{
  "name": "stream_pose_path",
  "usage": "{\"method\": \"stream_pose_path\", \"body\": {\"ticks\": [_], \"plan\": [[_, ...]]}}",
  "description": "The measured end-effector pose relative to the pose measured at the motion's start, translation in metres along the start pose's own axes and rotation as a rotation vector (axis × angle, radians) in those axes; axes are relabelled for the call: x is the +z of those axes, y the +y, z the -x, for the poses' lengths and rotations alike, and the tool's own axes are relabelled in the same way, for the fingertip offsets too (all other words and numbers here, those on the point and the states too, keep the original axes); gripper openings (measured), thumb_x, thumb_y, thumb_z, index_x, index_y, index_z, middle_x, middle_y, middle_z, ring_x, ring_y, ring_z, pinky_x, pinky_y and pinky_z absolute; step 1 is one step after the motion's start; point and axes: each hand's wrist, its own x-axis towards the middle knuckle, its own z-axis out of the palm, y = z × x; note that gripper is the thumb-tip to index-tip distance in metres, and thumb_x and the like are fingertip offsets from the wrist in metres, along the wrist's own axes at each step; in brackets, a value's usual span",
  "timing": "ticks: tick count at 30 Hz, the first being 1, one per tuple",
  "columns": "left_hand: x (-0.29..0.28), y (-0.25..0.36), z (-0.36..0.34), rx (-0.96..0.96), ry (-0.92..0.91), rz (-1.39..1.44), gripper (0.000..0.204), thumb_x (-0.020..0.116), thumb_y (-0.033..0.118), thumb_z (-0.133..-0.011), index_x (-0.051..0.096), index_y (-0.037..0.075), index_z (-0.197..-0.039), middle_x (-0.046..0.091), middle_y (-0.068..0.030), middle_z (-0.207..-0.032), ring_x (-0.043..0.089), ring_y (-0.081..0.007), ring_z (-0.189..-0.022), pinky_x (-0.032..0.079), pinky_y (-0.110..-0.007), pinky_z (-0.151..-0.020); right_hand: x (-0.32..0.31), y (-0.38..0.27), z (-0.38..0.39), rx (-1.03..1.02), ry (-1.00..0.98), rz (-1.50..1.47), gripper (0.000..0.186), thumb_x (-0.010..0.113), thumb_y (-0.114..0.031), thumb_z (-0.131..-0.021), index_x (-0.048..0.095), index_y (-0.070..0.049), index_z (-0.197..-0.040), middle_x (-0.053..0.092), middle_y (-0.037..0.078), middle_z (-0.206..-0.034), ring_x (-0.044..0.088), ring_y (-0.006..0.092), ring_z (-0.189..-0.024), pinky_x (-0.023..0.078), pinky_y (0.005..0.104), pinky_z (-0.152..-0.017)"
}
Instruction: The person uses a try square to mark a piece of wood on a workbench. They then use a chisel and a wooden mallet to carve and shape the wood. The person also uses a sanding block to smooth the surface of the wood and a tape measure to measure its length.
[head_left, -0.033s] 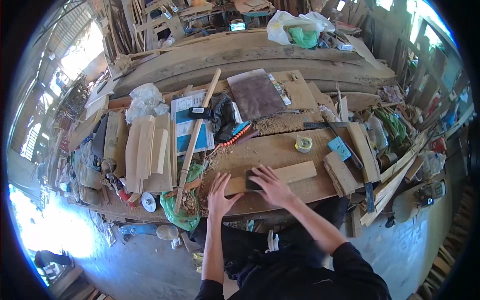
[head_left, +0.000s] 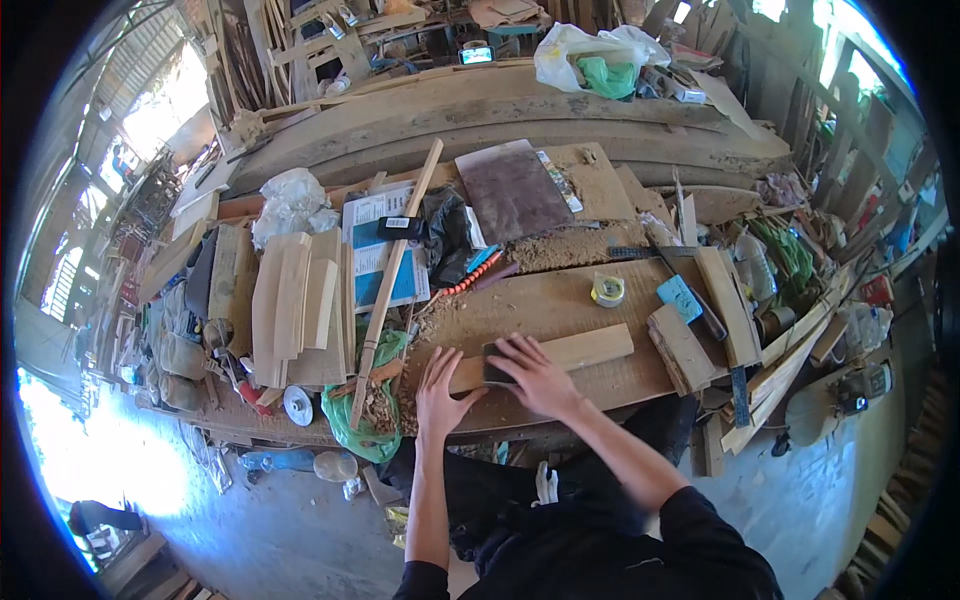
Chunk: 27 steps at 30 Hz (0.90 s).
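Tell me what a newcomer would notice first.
Probably the right hand, just below centre, holding a dark block on a pale board, with the left hand at the board's left end. Next, the lit screen at top centre and the white bag to its right.

1. Your pale wooden strip [head_left: 592, 347] lies flat on the bench [head_left: 540, 300], slanting slightly away from you toward its bare, blunt right end; its left end sits at your left hand [head_left: 438, 392].
2. Your small dark block [head_left: 495, 371] lies across the strip, left of its middle, partly hidden by your right hand [head_left: 538, 376].
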Motion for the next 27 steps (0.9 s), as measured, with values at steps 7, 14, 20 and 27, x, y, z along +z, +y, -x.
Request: {"method": "stream_pose_path", "body": {"ticks": [7, 14, 20, 27], "plan": [[-0.002, -0.007, 0.006, -0.018, 0.015, -0.038, 0.077, 0.093, 0.041, -0.077, 0.065, 0.009, -0.141, 0.063, -0.0107, -0.15, 0.048, -0.0342, -0.15, 0.042, -0.048, -0.123, 0.011, -0.037, 0.003, 0.112, 0.078, -0.049, 0.053, 0.071, -0.04, -0.1, 0.064, -0.015, -0.146, 0.054, 0.017, -0.159, 0.045, 0.04, -0.151, 0.036, 0.0524, -0.126], [-0.001, 0.004, 0.007, -0.033, 0.043, -0.031, 0.076, 0.094, 0.043, -0.076, 0.068, 0.01, -0.138, 0.065, -0.0109, -0.147, 0.049, -0.0347, -0.149, 0.045, -0.05, -0.12, -0.053, 0.054, 0.069, 0.422, 0.225, 0.245, 0.038, 0.061, -0.028, -0.106, 0.071, -0.005, -0.135, 0.062, 0.016, -0.15, 0.053, 0.0439, -0.143, 0.04, 0.0534, -0.122], [0.0, 0.01, -0.001, -0.061, -0.026, -0.014, 0.074, 0.092, 0.044, -0.078, 0.067, 0.011, -0.14, 0.065, -0.0091, -0.147, 0.047, -0.0348, -0.151, 0.041, -0.051, -0.123, 0.017, 0.002, 0.014, 0.316, 0.168, 0.071, 0.04, 0.061, -0.016, -0.103, 0.066, -0.001, -0.139, 0.062, 0.021, -0.15, 0.049, 0.0382, -0.148, 0.034, 0.0536, -0.126], [0.0, 0.006, 0.002, -0.094, -0.09, -0.101, 0.076, 0.087, 0.04, -0.083, 0.058, 0.01, -0.146, 0.056, -0.0107, -0.157, 0.038, -0.0347, -0.157, 0.032, -0.057, -0.127, 0.023, -0.036, -0.003, 0.205, 0.145, -0.069, 0.045, 0.063, -0.016, -0.099, 0.065, -0.005, -0.142, 0.06, 0.017, -0.154, 0.049, 0.0349, -0.149, 0.035, 0.049, -0.126]]}}
